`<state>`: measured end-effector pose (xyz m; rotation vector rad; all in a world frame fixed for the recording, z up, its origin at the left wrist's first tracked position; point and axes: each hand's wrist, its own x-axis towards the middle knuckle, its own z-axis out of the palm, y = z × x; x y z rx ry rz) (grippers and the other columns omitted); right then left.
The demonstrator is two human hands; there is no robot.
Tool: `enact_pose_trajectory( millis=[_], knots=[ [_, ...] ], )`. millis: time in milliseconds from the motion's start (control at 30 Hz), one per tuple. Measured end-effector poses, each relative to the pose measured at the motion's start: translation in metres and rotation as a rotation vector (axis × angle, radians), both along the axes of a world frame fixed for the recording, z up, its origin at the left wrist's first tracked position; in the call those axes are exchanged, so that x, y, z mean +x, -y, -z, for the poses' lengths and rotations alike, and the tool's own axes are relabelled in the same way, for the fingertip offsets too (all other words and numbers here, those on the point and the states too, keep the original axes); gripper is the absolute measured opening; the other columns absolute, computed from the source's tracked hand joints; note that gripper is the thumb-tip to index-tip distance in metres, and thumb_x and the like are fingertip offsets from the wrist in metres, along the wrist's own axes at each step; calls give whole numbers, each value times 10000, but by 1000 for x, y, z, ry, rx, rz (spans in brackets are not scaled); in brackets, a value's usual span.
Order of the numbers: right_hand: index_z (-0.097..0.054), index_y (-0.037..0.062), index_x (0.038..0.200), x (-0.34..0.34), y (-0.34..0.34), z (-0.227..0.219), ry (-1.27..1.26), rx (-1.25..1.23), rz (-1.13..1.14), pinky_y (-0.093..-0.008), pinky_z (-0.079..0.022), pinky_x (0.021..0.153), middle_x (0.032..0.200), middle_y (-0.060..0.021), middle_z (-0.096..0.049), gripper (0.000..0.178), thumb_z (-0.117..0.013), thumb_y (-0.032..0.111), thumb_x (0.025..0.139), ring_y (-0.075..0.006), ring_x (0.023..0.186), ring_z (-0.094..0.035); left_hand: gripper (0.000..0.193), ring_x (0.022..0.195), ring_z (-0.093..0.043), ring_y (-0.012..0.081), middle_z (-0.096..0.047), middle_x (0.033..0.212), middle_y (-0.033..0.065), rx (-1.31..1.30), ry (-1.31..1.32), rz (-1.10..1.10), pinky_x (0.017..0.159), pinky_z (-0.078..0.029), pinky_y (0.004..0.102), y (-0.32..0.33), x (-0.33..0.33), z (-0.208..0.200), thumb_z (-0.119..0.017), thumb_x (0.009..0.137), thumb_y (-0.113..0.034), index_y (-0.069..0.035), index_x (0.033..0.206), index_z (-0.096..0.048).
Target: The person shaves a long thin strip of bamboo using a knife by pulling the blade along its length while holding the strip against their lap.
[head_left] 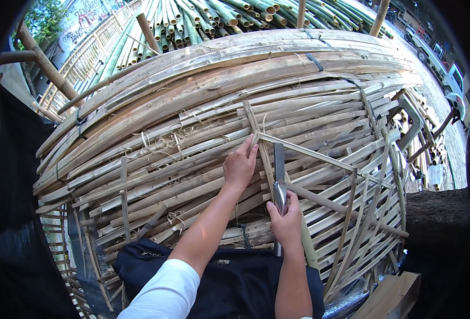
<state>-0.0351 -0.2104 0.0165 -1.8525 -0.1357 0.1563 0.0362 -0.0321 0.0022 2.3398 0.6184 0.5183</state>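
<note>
My left hand point(239, 166) reaches out in the middle, fingers closed at the end of a thin pale bamboo strip point(320, 156). That strip slants away to the right over the rack. My right hand point(287, 222), lower and closer to me, is wrapped round the shiny metal handle of a knife point(279, 162). Its straight grey blade points up and away, just below the strip and apart from my left fingertips. Beside the blade, an upright flat bamboo slat point(267, 162) crosses the layers. Dark cloth point(219, 282) covers my lap beneath both forearms.
Long split bamboo lengths point(192, 95) lie in layers across the front, tied with dark straps. A round bamboo pole point(346, 208) crosses at right. Green bamboo poles point(203, 24) are piled beyond. A wooden block point(389, 297) sits at lower right, with a truck point(437, 58) farther off.
</note>
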Motion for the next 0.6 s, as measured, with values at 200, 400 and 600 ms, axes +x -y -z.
enact_pose_trajectory(
  millis=[200,400,600],
  knots=[
    [-503,14,1144,1,0,1,28,-36,-2,-264,-397,400,668,-16,-530,360,-675,121,847,-80,462,-482,406,710,-654,375,-647,683,167,67,-33,26,657,-514,481,0,-2,0,-535,942,-417,-248,1309,-579],
    [-483,23,1204,-1,-3,-1,-9,1,-5,-257,-402,411,670,-16,-528,393,-654,114,862,-81,466,-470,411,716,-659,388,-655,693,171,117,-27,11,647,-515,503,0,-2,5,-525,950,-410,-228,1316,-565],
    [-427,114,1385,-1,-9,-6,106,65,-7,-262,-422,513,876,-69,-580,528,-608,89,889,-107,601,-509,351,663,-655,411,-651,674,190,215,-102,56,593,-511,539,2,5,9,-484,972,-347,-137,1253,-471]
  ],
)
